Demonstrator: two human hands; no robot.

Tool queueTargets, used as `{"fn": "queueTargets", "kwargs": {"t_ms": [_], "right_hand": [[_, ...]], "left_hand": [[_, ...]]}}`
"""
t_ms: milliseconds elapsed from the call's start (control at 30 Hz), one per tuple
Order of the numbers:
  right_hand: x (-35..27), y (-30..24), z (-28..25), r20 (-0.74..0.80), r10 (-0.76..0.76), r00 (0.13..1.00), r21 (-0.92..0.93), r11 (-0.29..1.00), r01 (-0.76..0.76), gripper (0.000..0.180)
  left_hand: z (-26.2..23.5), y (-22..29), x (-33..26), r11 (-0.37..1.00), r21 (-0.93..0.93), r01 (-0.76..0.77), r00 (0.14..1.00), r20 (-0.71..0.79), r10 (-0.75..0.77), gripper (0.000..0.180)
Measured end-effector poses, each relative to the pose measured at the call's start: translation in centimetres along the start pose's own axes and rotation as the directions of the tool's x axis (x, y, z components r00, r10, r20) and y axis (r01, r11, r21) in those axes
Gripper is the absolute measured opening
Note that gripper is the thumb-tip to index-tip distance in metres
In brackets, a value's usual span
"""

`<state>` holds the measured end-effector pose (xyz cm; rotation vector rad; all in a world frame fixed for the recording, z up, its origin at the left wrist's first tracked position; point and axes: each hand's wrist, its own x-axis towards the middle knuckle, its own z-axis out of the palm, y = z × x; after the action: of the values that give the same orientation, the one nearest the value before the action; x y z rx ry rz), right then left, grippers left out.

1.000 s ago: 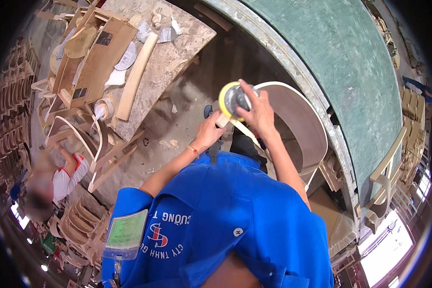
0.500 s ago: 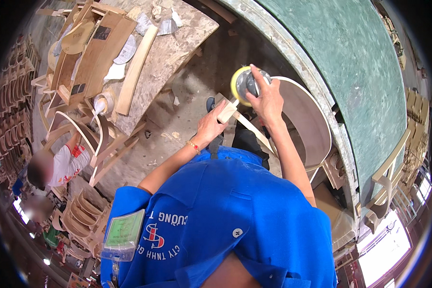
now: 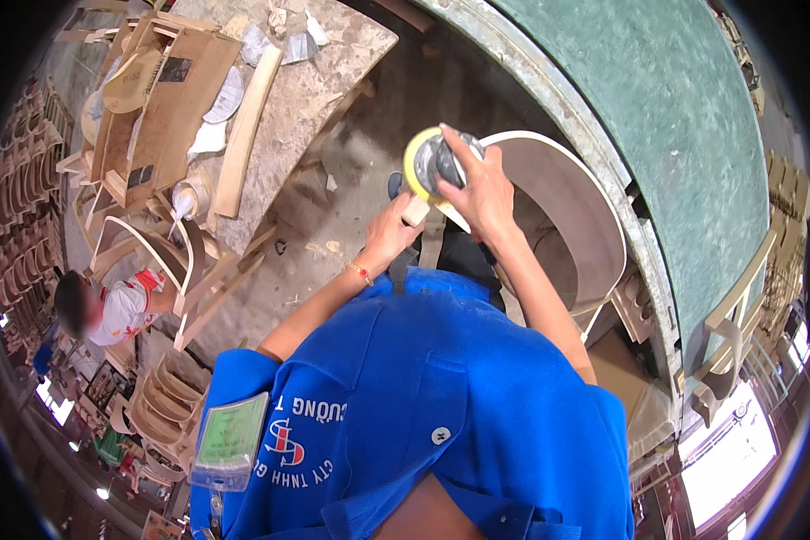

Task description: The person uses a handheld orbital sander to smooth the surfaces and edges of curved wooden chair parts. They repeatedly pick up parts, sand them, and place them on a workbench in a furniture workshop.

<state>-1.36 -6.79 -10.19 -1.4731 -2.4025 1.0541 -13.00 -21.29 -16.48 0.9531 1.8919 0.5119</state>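
Head view, from my remote seat:
Right hand point(image 3: 488, 193): thumb and fingers spread around the dark body of a round sander point(image 3: 443, 166), gripping it; yellow pad edge facing left.
Left hand point(image 3: 391, 236): fingers closed on a pale wooden piece point(image 3: 415, 211), its end showing just below the sander pad; whether pad and wood touch I cannot tell.
Both items: in front of the blue jacket point(image 3: 378, 360), over the floor point(image 3: 328, 261).
To the right: one curved panel point(image 3: 598, 229), brown inside, pale-edged; beyond it, a green-topped table point(image 3: 666, 135).
To the left: a worn bench point(image 3: 319, 99) bearing a wooden strip point(image 3: 247, 135); beside the strip, a wooden box point(image 3: 184, 99).
Farther left, I log one co-worker point(image 3: 130, 310) in a white-and-red shirt.
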Motion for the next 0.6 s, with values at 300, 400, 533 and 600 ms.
{"fn": "queueTargets", "kwargs": {"t_ms": [300,400,533,600], "right_hand": [[-0.4,-0.2,-0.6,0.082,0.039,0.996,0.004,0.999,-0.040,0.077],[0.1,1.0,-1.0,0.066,0.014,0.998,-0.057,0.998,-0.011,0.080],[1.8,1.3,-3.6,0.002,0.032,0.999,-0.207,0.978,-0.031,0.081],[1.7,1.1,-3.6,0.002,0.048,0.999,-0.163,0.985,-0.047,0.080]], "left_hand": [[-0.3,0.6,-0.1,1.000,-0.019,0.024,1.000,0.018,-0.023,0.069],[-0.1,0.4,0.0,1.000,-0.018,-0.003,1.000,0.000,0.003,0.068],[0.2,-0.1,-0.2,1.000,0.024,-0.015,0.999,-0.049,0.016,0.069],[0.3,-0.1,-0.2,1.000,0.029,-0.002,0.999,-0.046,0.004,0.069]]}}
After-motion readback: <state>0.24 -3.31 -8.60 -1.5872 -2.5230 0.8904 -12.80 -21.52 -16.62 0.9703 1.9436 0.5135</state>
